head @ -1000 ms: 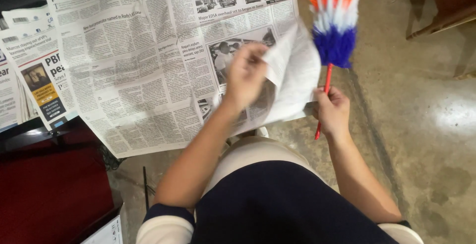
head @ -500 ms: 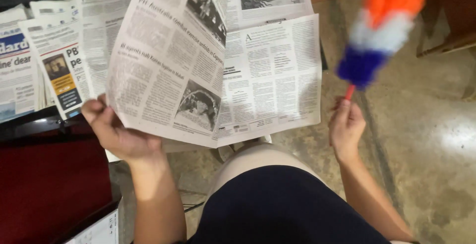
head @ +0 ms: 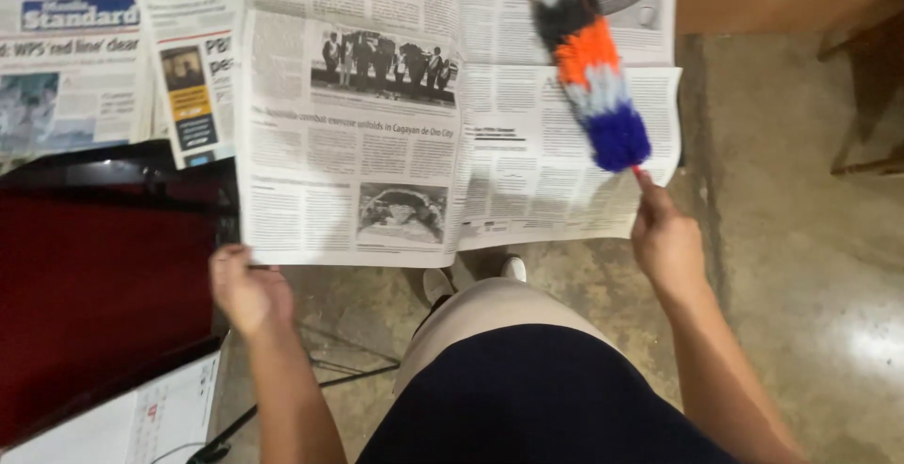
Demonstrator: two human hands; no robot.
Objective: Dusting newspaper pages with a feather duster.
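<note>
Just ahead of both hands lay the open newspaper (head: 377,134), spread flat. Left hand (head: 247,287) pinched its near-left corner; right hand (head: 667,238) was clenched on the feather duster (head: 589,64) handle, head over the right page. Paper prob. light, floppy, tears easy: grip edges w/ both hands.

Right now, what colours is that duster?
Banded orange, white, blue and dark, duster, head view.

Dark red surface (head: 94,294) at left, wooden furniture (head: 866,106) at right.
</note>
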